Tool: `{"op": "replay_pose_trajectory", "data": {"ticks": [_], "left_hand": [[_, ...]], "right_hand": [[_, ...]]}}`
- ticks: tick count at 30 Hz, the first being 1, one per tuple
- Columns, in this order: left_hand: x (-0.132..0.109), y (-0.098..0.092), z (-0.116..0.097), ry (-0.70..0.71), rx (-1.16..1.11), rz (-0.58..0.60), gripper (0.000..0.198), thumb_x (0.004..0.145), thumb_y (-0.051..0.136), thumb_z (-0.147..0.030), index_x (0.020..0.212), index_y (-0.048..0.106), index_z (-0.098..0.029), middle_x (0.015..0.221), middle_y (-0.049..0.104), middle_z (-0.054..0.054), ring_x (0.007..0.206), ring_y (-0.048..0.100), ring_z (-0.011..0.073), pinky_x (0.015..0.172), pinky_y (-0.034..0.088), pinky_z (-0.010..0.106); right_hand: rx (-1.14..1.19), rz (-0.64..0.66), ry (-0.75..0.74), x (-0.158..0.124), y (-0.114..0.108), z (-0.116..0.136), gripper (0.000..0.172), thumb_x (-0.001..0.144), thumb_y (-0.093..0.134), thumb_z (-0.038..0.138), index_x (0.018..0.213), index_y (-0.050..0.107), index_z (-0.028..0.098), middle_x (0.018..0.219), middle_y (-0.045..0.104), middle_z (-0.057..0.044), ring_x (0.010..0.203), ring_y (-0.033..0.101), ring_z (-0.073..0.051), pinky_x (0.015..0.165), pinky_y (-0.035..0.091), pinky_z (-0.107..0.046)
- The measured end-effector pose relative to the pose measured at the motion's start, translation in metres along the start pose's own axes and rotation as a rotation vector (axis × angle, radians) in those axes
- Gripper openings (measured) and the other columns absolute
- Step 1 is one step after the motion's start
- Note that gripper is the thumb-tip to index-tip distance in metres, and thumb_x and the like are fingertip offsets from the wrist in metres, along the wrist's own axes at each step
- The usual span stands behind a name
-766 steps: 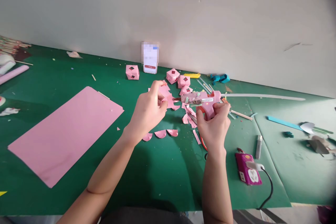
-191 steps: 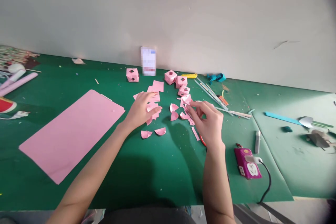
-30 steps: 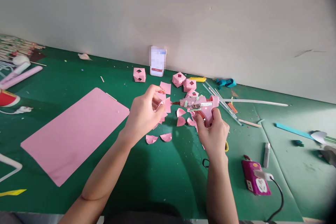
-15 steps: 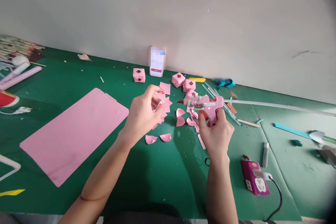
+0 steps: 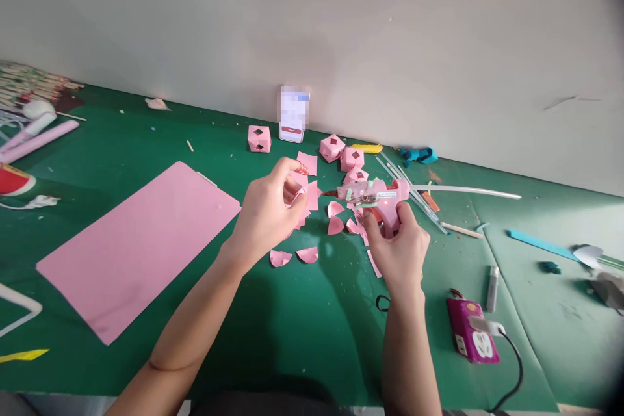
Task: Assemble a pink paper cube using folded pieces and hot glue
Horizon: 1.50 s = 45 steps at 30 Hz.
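Note:
My left hand (image 5: 270, 208) is closed, pinching a small pink paper piece (image 5: 299, 191) between thumb and fingers; much of the piece is hidden. In my right hand (image 5: 400, 244) is a pink hot glue gun (image 5: 370, 194), gripped by its handle with the nozzle pointing left, close to the left fingertips. From its rear sticks out a long translucent glue stick (image 5: 468, 191). Below and between the hands lie several curved pink paper cut-offs (image 5: 307, 255). Pink paper squares (image 5: 307, 162) lie just behind my left hand.
Folded pink paper shapes with diamond holes (image 5: 259, 139) sit near a propped phone (image 5: 291, 117). At left lies a large pink sheet (image 5: 141, 253). Spare glue sticks (image 5: 429, 210), a blue tape dispenser (image 5: 420, 155) and a purple power socket (image 5: 472, 331) with a plugged-in cable are on the right.
The glue gun in my right hand has shifted slightly left, bringing its nozzle nearer the left fingertips. The far end of the glue stick has moved left too. My left hand stays nearly still.

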State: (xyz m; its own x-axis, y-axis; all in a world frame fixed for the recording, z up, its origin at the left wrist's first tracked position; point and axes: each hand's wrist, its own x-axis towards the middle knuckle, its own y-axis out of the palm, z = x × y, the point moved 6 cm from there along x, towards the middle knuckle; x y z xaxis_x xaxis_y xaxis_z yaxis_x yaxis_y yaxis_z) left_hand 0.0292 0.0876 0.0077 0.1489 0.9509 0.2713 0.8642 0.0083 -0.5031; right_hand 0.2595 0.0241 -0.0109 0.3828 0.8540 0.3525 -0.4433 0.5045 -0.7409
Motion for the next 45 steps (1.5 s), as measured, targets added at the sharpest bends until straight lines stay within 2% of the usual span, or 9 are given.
{"op": "replay_pose_trajectory", "data": {"ticks": [15,25,34,45], "left_hand": [[-0.002,0.001,-0.007,0.039,-0.012,0.001,0.023,0.088,0.06,-0.012,0.108,0.058,-0.023,0.077,0.073,-0.005,0.072,0.074,0.0134,0.064,0.059,0.023],[-0.003,0.004,-0.01,0.087,-0.035,0.026,0.024,0.087,0.06,-0.01,0.108,0.058,-0.022,0.075,0.07,-0.006,0.072,0.071,0.0118,0.069,0.059,0.023],[-0.002,0.0,-0.006,0.044,-0.022,0.017,0.024,0.088,0.062,-0.014,0.109,0.058,-0.023,0.078,0.072,-0.005,0.075,0.074,0.0145,0.068,0.059,0.026],[-0.003,0.003,-0.009,0.047,-0.015,0.027,0.022,0.088,0.061,-0.015,0.109,0.058,-0.023,0.077,0.073,-0.004,0.074,0.075,0.0155,0.066,0.059,0.026]], "right_hand": [[0.006,0.012,0.001,0.0,0.0,0.001,0.042,0.084,0.066,0.047,0.073,0.03,0.028,0.049,0.036,0.01,0.046,0.029,-0.012,0.051,0.029,-0.027],[-0.013,-0.026,0.015,0.0,-0.004,0.001,0.041,0.084,0.065,0.047,0.073,0.031,0.028,0.05,0.036,0.01,0.047,0.03,-0.013,0.052,0.03,-0.027],[-0.024,-0.018,0.015,-0.002,-0.011,0.003,0.039,0.084,0.064,0.047,0.074,0.032,0.028,0.05,0.035,0.01,0.047,0.031,-0.013,0.051,0.029,-0.028],[-0.02,0.01,0.02,-0.002,-0.005,0.003,0.04,0.085,0.064,0.049,0.075,0.031,0.028,0.05,0.037,0.01,0.046,0.032,-0.014,0.051,0.03,-0.028]]}}
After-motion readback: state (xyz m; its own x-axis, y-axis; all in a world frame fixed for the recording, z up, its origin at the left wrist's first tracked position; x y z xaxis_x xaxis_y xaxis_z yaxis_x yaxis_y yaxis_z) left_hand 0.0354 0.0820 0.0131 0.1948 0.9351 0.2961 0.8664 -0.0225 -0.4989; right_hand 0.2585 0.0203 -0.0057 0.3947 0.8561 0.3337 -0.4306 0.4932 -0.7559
